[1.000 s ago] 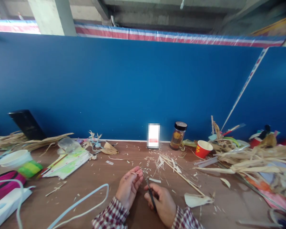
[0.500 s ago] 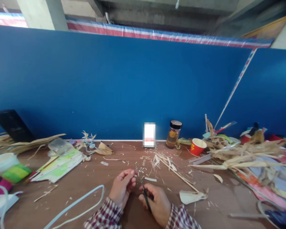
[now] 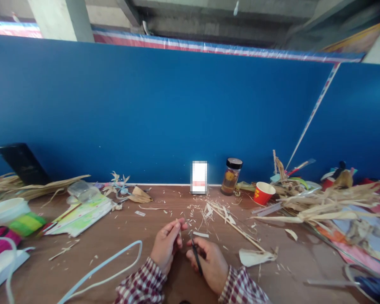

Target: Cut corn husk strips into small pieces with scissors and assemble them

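Observation:
My left hand [image 3: 167,242] is closed in a pinch above the table, its thumb pressed to the fingers. A small pale sliver [image 3: 178,223] shows at those fingertips, too fine to name surely. Just to the right, my right hand [image 3: 209,261] is wrapped round a slim dark tool [image 3: 195,255] with a thin metal tip; its exact kind is unclear. The tip points forward, close to my left fingertips. Beyond the hands lie pale husk scraps [image 3: 200,234] and a long thin stalk [image 3: 237,230].
Behind stand a lidded jar [image 3: 231,177], a red paper cup [image 3: 264,194] and a phone-like bright screen [image 3: 199,177] against a blue partition [image 3: 177,105]. Dried husks [image 3: 329,202] pile at right. A pale blue cable [image 3: 106,261] loops at left, near a painted sheet [image 3: 85,217].
The tool in my right hand has turned slightly and its tip sits a little farther from my left fingertips. My left hand has risen slightly. The whole view has shifted a little.

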The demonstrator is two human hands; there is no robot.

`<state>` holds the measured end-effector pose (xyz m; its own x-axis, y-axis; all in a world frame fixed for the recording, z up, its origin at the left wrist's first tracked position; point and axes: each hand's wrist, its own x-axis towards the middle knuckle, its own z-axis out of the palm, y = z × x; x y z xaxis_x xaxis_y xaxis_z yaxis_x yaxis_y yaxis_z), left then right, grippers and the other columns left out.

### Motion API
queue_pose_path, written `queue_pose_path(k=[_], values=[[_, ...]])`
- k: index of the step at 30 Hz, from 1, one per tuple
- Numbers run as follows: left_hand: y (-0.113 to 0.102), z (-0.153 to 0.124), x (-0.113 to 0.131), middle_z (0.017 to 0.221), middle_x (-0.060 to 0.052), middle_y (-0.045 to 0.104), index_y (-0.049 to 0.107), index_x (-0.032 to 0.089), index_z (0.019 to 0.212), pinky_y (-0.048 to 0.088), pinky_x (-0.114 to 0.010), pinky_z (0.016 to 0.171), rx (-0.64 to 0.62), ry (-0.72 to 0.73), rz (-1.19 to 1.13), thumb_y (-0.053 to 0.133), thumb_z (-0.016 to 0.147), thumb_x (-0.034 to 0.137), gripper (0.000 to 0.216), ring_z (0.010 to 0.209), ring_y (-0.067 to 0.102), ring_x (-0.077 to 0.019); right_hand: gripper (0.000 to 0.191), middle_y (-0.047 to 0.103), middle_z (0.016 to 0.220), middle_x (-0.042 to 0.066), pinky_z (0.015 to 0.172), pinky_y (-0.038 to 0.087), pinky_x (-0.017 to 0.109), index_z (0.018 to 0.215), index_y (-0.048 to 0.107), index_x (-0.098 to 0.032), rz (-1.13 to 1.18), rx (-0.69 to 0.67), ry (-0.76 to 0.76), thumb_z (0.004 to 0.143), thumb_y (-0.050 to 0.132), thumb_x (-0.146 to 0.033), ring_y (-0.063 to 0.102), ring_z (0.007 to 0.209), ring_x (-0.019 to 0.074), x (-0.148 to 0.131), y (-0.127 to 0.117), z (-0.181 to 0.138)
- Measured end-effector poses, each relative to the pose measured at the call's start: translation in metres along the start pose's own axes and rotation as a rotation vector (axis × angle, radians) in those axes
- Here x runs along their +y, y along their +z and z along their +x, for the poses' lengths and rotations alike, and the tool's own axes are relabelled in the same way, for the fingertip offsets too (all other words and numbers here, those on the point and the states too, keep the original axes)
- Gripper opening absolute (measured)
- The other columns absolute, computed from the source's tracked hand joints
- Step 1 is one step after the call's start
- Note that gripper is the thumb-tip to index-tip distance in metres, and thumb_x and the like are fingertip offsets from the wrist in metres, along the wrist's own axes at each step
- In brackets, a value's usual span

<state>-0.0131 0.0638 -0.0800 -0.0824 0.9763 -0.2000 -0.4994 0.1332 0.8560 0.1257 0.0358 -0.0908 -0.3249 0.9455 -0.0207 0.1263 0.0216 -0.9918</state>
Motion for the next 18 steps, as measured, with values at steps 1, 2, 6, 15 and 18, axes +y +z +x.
queue_pose_path(k=[1,2,6,15,18], values=[[0.0007,-0.0004,-0.0001,0.072,-0.003,0.064,0.065,0.012,0.09,0.035,-0.014,0.036,0.011,0.002,-0.007,0.069,0.062,0.033,0.034,0.039,0.041,-0.0012,0.023,0.048,0.054,-0.004,0.044,0.035,0.018,0.092,0.056,-0.016,0.001,0.005,0.002,0.078,0.053,-0.034,0.043,0.048,0.0091,-0.0011,-0.0002,-0.0002],[0.0012,-0.0005,-0.0003,0.069,-0.003,0.064,0.065,0.012,0.09,0.035,-0.014,0.036,0.019,0.004,-0.021,0.069,0.063,0.031,0.034,0.038,0.041,-0.0013,0.023,0.048,0.055,-0.004,0.044,0.035,0.018,0.093,0.056,-0.017,0.0,0.007,0.003,0.078,0.052,-0.034,0.044,0.048,0.0093,-0.002,-0.0004,-0.0004],[0.0006,0.001,-0.0009,0.065,-0.002,0.062,0.065,0.012,0.09,0.04,-0.013,0.04,0.031,-0.017,-0.1,0.069,0.065,0.023,0.028,0.042,0.047,-0.0027,0.024,0.049,0.055,-0.004,0.045,0.037,0.019,0.092,0.055,-0.017,0.003,-0.009,-0.01,0.077,0.053,-0.036,0.045,0.047,0.0095,-0.0038,-0.0015,-0.0004],[-0.0011,0.0041,-0.0017,0.074,-0.01,0.066,0.064,0.007,0.086,0.053,-0.021,0.067,0.041,-0.064,-0.198,0.057,0.073,0.003,0.015,0.068,0.063,-0.0117,0.028,0.048,0.053,-0.005,0.044,0.036,0.019,0.092,0.054,-0.014,0.006,0.005,0.024,0.075,0.055,-0.036,0.045,0.045,0.0095,-0.0085,-0.0016,-0.0005],[0.0007,0.0071,-0.0032,0.068,-0.009,0.065,0.063,0.006,0.083,0.053,-0.019,0.061,0.081,-0.072,-0.179,0.056,0.076,0.007,0.011,0.061,0.062,-0.0102,0.03,0.048,0.053,-0.005,0.046,0.038,0.02,0.092,0.054,-0.015,0.007,0.01,0.045,0.074,0.056,-0.038,0.046,0.047,0.0102,-0.0093,-0.0016,-0.0003]])
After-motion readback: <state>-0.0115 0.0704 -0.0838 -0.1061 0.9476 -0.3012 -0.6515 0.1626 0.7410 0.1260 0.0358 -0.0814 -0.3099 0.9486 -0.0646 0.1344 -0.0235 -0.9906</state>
